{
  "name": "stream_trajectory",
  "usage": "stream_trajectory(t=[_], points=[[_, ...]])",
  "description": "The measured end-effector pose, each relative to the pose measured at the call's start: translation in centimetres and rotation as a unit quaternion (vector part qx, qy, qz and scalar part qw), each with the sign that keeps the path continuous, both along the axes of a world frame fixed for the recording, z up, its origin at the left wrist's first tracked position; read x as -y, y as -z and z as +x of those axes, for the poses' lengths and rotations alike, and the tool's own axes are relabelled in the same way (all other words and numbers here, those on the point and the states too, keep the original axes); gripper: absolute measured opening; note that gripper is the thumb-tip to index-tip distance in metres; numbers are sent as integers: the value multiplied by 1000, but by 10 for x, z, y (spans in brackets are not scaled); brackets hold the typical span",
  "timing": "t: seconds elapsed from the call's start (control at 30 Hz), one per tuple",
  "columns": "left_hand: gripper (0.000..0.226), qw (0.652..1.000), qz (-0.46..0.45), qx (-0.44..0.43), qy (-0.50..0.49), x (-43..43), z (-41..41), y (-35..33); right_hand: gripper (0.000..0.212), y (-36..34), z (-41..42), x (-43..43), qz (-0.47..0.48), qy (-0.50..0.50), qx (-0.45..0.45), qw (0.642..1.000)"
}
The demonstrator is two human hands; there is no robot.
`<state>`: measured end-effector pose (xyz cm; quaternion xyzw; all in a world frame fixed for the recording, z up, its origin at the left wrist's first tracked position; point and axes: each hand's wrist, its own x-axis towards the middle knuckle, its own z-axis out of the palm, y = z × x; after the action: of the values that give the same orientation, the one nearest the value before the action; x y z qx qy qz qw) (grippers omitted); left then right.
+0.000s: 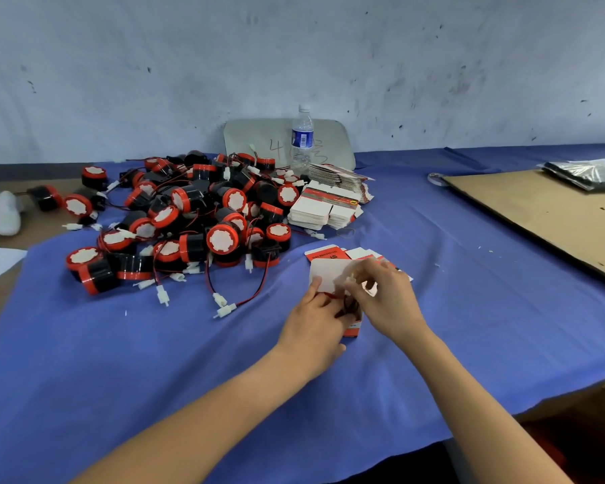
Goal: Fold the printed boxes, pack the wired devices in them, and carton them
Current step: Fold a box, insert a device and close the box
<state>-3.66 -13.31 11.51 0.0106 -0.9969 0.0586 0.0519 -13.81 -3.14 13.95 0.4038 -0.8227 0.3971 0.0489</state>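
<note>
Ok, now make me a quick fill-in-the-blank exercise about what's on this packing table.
1. Everything lies on a ____ cloth.
2. The water bottle stands ____, not on its side.
3. Red and ____ wires stick out of the printed box that the left hand holds.
4. The pile of wired devices lies to the ____ of that box.
Missing words: blue; upright; black; left.

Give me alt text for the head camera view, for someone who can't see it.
Two bare hands pack a printed box on a blue cloth: the left hand holds it, the right hand pinches red and black wires at its open top. A heap of red-and-black wired devices, flat box stacks and a water bottle sit beyond.
</note>
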Motion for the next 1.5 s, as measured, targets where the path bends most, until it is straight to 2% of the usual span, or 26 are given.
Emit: stream_trajectory(t=[0.23,0.37,0.53,0.63,0.73,0.83,0.9,1.03,1.13,1.23,1.3,1.4,1.5], points=[[59,998,42,-39,-9,-3,1,0,2,1,-4,-5,25,16,-35,999],[51,995,73,-60,-36,-4,4,4,4,-11,-8,-7,98,-20,-43,994],[57,997,55,-44,-16,-2,4,4,9,-20,-8,-7,198,-49,-86,975],[60,996,71,-56,-17,3,2,5,16,-27,-8,-3,274,-45,-126,952],[54,991,113,-65,-30,5,0,5,22,-31,3,6,344,-53,-203,915],[51,991,121,-58,-12,6,1,5,24,-34,14,14,383,-62,-294,873],[47,989,136,-57,-2,6,2,4,23,-38,16,18,402,-64,-313,858],[44,988,142,-55,10,8,6,5,22,-46,11,24,436,-81,-302,844],[46,984,160,-76,-1,6,9,8,21,-55,4,22,462,-112,-260,840],[54,972,209,-98,-45,4,8,9,18,-66,-5,14,437,-140,-151,876],[57,977,190,-92,-44,5,7,12,13,-69,-7,8,411,-158,-92,893],[55,985,156,-60,-40,6,7,15,4,-62,-4,6,398,-152,-59,903],[49,974,216,-49,-58,7,6,16,5,-49,-3,8,385,-112,-91,911]])
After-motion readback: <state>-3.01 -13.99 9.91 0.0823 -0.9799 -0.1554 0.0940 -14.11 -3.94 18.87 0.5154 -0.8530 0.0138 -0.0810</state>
